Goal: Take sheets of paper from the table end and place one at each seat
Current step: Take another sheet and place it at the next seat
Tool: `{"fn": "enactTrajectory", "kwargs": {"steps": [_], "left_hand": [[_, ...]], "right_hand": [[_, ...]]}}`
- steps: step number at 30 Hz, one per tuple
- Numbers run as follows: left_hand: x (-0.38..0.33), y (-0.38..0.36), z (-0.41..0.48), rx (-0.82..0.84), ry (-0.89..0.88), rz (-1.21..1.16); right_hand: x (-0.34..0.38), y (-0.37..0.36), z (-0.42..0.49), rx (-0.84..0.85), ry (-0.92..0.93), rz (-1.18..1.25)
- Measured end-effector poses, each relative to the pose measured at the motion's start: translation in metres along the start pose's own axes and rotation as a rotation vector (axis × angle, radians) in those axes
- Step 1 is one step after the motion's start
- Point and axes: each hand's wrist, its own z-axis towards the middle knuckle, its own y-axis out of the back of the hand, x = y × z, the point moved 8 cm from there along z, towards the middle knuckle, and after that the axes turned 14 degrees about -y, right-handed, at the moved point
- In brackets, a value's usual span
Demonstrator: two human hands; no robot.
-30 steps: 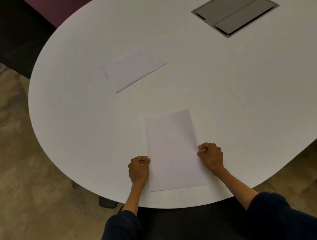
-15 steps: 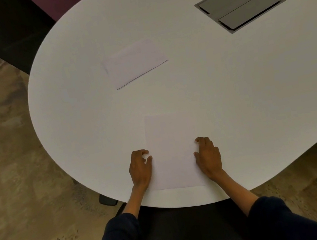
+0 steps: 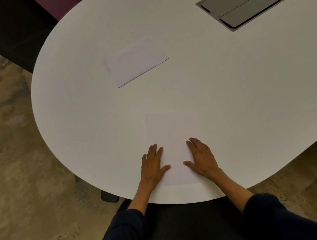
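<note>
The left hand (image 3: pixel 153 167) lies flat, palm down, fingers straight and close together. It rests on the left edge of the near sheet (image 3: pixel 170 136), with the thumb reaching in over the paper. The right hand (image 3: pixel 201 157) mirrors it on the sheet's right edge, also flat with its fingers spread out, thumb pointing inward. Neither hand grips anything; both only press on the paper.

The near sheet lies flat on the white table (image 3: pixel 234 96), long side pointing away from the person, its near end just short of the table's rounded rim. Beyond the sheet and a little to its left, well apart from it, lies more white paper (image 3: pixel 137 62), turned at an angle; whether it is one sheet or a thin pile cannot be told. Far beyond the sheet to the right, a grey hatch (image 3: pixel 241 2) with two flaps is set into the tabletop.

Below the sheet, past the rim, is a dark chair seat (image 3: pixel 183 231) between the person's dark sleeves. Far to the sheet's upper left stands another black chair (image 3: pixel 11 33) on mottled carpet (image 3: pixel 17 187).
</note>
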Motion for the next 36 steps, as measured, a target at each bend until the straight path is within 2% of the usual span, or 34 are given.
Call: {"fn": "enactTrajectory", "kwargs": {"steps": [2,5,17,20,28,36], "left_hand": [[-0.002,0.003,-0.001,-0.013,0.011,-0.013],[-0.006,0.015,-0.005,-0.119,0.042,-0.067],[-0.014,0.122,-0.054,-0.549,0.131,-0.057],[-0.011,0.159,-0.078,-0.665,0.168,-0.047],[0.038,0.260,-0.193,-1.012,0.350,0.038],[0.117,0.301,-0.324,-1.147,0.502,0.144]], "right_hand": [[0.002,0.002,-0.001,-0.001,-0.007,0.014],[0.005,0.014,-0.003,-0.036,-0.038,0.082],[0.082,0.107,-0.023,-0.363,0.094,0.303],[0.121,0.133,-0.032,-0.400,0.166,0.369],[0.268,0.176,-0.089,-0.404,0.509,0.532],[0.401,0.163,-0.156,-0.407,0.705,0.511]]}}
